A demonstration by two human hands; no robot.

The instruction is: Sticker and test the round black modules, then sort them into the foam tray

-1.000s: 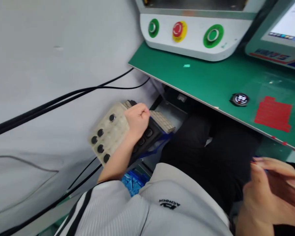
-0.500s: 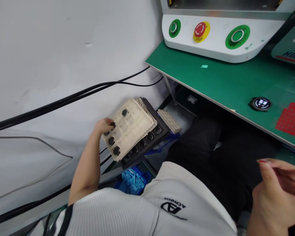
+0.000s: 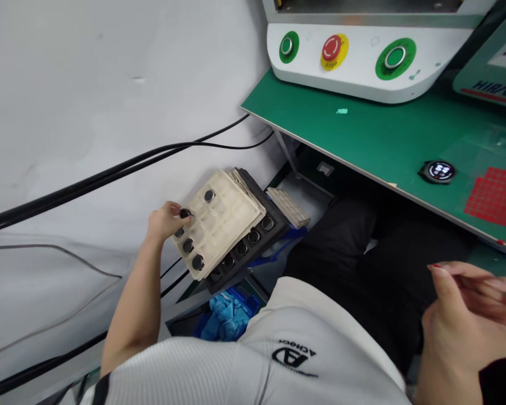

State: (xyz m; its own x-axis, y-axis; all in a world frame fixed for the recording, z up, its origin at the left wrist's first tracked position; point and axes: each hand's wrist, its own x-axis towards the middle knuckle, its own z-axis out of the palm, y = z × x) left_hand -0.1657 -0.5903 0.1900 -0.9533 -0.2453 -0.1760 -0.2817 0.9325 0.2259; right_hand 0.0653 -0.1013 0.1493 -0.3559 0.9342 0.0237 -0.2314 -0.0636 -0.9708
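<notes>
Your left hand [image 3: 163,220] pinches a small black round part [image 3: 185,213] at the left edge of the cream moulded tray [image 3: 219,222]; your right hand [image 3: 464,326], fingers loosely open, holds nothing at lower right.

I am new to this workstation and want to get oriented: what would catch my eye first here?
The red stop button on its yellow ring, between two green buttons on the white machine panel at the top. Lower left, the left hand pinches a small black round part at a beige tray. A round watch face lies on the green bench.
</notes>
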